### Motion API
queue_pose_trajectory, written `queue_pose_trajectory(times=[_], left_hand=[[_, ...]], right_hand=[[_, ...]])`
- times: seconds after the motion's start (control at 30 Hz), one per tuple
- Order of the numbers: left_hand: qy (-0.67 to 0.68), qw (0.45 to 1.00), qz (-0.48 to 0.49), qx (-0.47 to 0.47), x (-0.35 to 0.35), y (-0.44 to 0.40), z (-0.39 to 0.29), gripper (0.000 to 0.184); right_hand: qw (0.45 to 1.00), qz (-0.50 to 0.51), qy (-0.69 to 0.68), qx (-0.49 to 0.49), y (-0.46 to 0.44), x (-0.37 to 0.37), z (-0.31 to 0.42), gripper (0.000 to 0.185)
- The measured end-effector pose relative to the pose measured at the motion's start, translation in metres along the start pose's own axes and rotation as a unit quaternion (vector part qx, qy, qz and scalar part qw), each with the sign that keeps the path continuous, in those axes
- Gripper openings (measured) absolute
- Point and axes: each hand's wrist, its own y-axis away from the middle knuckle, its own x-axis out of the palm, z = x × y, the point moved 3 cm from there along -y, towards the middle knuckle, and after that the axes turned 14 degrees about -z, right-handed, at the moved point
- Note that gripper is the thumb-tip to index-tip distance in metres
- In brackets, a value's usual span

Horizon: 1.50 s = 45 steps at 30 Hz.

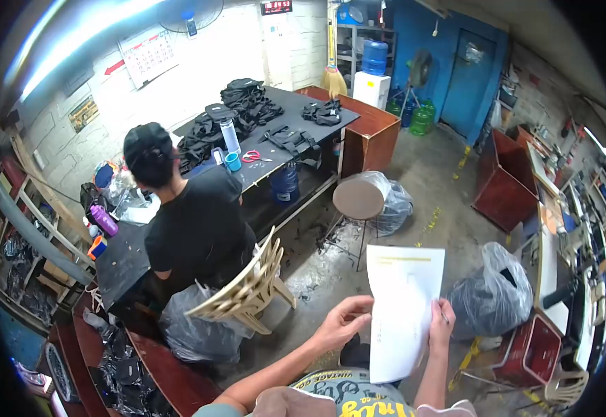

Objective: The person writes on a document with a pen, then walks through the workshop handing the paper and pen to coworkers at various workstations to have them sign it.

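Observation:
A white sheet of paper (pixel 404 313) with a yellow band near its top and faint print hangs upright in front of my body. My right hand (pixel 442 321) grips its right edge, fingers closed on it; a thin dark thing, perhaps a pen, shows at the fingers. Beside the left edge is my left hand (pixel 345 323), its fingers apart and slightly curled, holding nothing. Whether a fingertip touches the paper's edge is hard to tell.
A person in black (pixel 195 222) sits on a beige plastic chair (pixel 247 285) at a dark table (pixel 282 104) bearing black bags, a tumbler and red scissors. Ahead stands a round stool (pixel 358 199). Plastic-wrapped bundles (pixel 494 295) and red bins (pixel 504 177) are at the right.

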Motion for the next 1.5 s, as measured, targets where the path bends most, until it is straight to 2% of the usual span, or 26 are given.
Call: queue_pose_trajectory(times=[0.03, 0.1, 0.2, 0.27, 0.37, 0.53, 0.6, 0.63, 0.67, 0.73, 0.77, 0.8, 0.87, 0.93, 1.0, 1.1, 1.2, 1.3, 1.43, 1.5], left_hand=[[0.079, 0.994, -0.074, -0.010, -0.002, -0.023, 0.009, 0.048], [0.230, 0.945, -0.231, -0.008, -0.017, -0.080, 0.018, 0.033], [0.268, 0.919, -0.290, -0.021, -0.065, -0.143, 0.014, 0.026], [0.281, 0.907, -0.314, -0.018, -0.103, -0.181, 0.013, 0.024], [0.153, 0.917, -0.368, -0.002, -0.157, -0.227, 0.029, 0.021], [0.086, 0.890, -0.448, -0.012, -0.246, -0.306, 0.074, 0.018], [-0.033, 0.862, -0.506, -0.030, -0.283, -0.337, 0.073, 0.021], [-0.095, 0.843, -0.526, -0.055, -0.295, -0.340, 0.073, 0.023], [-0.098, 0.840, -0.529, -0.070, -0.305, -0.346, 0.079, 0.023], [-0.082, 0.794, -0.600, -0.056, -0.335, -0.369, 0.101, 0.026], [-0.074, 0.767, -0.636, -0.047, -0.353, -0.383, 0.114, 0.027], [-0.077, 0.758, -0.646, -0.049, -0.373, -0.400, 0.127, 0.027], [-0.118, 0.742, -0.658, -0.055, -0.410, -0.428, 0.155, 0.028], [-0.144, 0.708, -0.687, -0.077, -0.433, -0.455, 0.188, 0.029], [-0.195, 0.700, -0.681, -0.092, -0.472, -0.491, 0.221, 0.029], [-0.182, 0.683, -0.697, -0.119, -0.508, -0.538, 0.275, 0.033], [-0.171, 0.662, -0.714, -0.150, -0.531, -0.576, 0.308, 0.035], [-0.161, 0.660, -0.707, -0.196, -0.539, -0.603, 0.320, 0.036], [-0.125, 0.684, -0.680, -0.234, -0.544, -0.651, 0.316, 0.040], [-0.152, 0.693, -0.679, -0.185, -0.558, -0.680, 0.290, 0.039]], right_hand=[[0.999, 0.024, 0.021, -0.012, -0.027, 0.030, 0.007, 0.015], [0.996, 0.067, 0.040, -0.037, -0.090, 0.105, 0.027, 0.016], [0.989, 0.142, -0.016, -0.030, -0.150, 0.214, 0.036, 0.014], [0.978, 0.192, -0.043, -0.065, -0.182, 0.288, 0.043, 0.014], [0.965, 0.239, -0.073, -0.075, -0.209, 0.391, 0.048, 0.014], [0.936, 0.338, -0.084, -0.040, -0.237, 0.520, 0.012, 0.018], [0.924, 0.373, -0.083, -0.027, -0.254, 0.574, 0.001, 0.020], [0.918, 0.390, -0.077, 0.021, -0.257, 0.594, -0.004, 0.019], [0.910, 0.403, -0.074, 0.063, -0.264, 0.620, -0.006, 0.018], [0.896, 0.427, -0.075, 0.096, -0.285, 0.690, -0.003, 0.018], [0.901, 0.417, 0.033, -0.114, -0.288, 0.730, 0.001, 0.021], [0.856, 0.385, 0.134, -0.319, -0.288, 0.770, 0.000, 0.027], [0.765, 0.354, 0.134, -0.521, -0.283, 0.874, -0.044, 0.041], [0.681, 0.357, 0.130, -0.626, -0.276, 0.972, -0.092, 0.046], [0.680, 0.399, 0.110, -0.606, -0.271, 1.033, -0.103, 0.046], [0.654, 0.463, 0.126, -0.585, -0.313, 1.086, -0.120, 0.044], [0.688, 0.442, 0.163, -0.552, -0.379, 1.140, -0.131, 0.041], [0.697, 0.415, 0.150, -0.565, -0.441, 1.194, -0.133, 0.040], [0.664, 0.435, 0.154, -0.589, -0.473, 1.239, -0.135, 0.041], [0.670, 0.435, 0.145, -0.584, -0.474, 1.248, -0.132, 0.040]])
